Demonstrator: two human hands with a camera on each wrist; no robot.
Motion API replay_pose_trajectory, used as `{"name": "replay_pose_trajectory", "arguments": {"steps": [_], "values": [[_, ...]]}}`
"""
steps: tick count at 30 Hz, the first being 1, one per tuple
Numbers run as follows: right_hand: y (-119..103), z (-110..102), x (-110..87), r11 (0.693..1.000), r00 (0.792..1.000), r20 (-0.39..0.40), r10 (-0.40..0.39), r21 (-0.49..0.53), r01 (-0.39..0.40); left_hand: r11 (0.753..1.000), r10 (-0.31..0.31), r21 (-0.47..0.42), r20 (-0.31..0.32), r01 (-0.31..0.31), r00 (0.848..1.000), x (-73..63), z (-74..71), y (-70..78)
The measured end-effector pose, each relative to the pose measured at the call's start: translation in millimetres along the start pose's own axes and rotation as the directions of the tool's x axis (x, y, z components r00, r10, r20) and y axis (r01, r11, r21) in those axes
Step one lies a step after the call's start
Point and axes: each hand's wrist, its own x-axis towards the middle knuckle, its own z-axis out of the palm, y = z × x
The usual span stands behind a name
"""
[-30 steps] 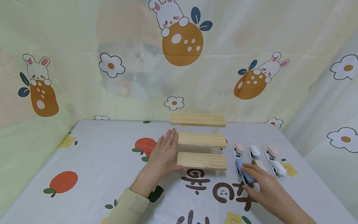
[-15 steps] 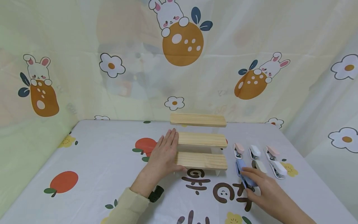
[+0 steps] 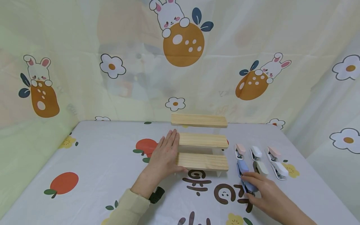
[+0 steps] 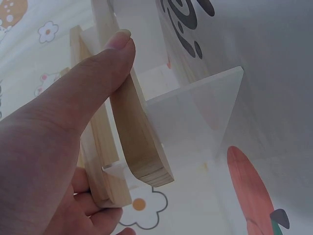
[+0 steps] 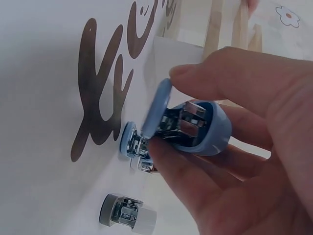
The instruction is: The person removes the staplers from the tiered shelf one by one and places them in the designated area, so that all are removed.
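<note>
My left hand (image 3: 165, 156) holds the left end of a three-step wooden display stand (image 3: 203, 161) with clear side panels. In the left wrist view the thumb lies over the lowest board (image 4: 139, 142), while the fingers are at the end of the middle board (image 4: 110, 186). My right hand (image 3: 268, 192) pinches a blue mini stapler (image 5: 220, 129) between thumb and fingers, its metal inside facing the wrist camera. Right behind it on the table is a second blue stapler (image 3: 242, 165). A pale green stapler (image 3: 261, 168) lies close to the right fingers.
Behind the blue staplers stand a pink stapler (image 3: 239, 150) and a white one (image 3: 256, 152). Another pink stapler (image 3: 273, 153) and another white one (image 3: 280, 170) are farther right. A printed cloth covers the table (image 3: 107, 165), with a patterned curtain (image 3: 135, 93) at its back edge.
My right hand has drawn the blue stapler slightly toward me, uncovering more of the second blue stapler and the pale green one. The left hand and the stand have stayed still.
</note>
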Motion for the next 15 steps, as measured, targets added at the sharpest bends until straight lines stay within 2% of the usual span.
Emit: {"name": "replay_pose_trajectory", "arguments": {"steps": [8,15], "values": [[4.1,1.8,1.2,1.000,0.997,0.074,0.008,0.020,-0.009,1.000,0.004,0.000,-0.006,-0.004,1.000,0.2,0.4,0.1],[6.3,2.8,1.1,1.000,0.997,0.078,-0.005,0.008,0.005,1.000,-0.005,0.001,-0.001,0.005,1.000,0.1,0.2,0.7]]}}
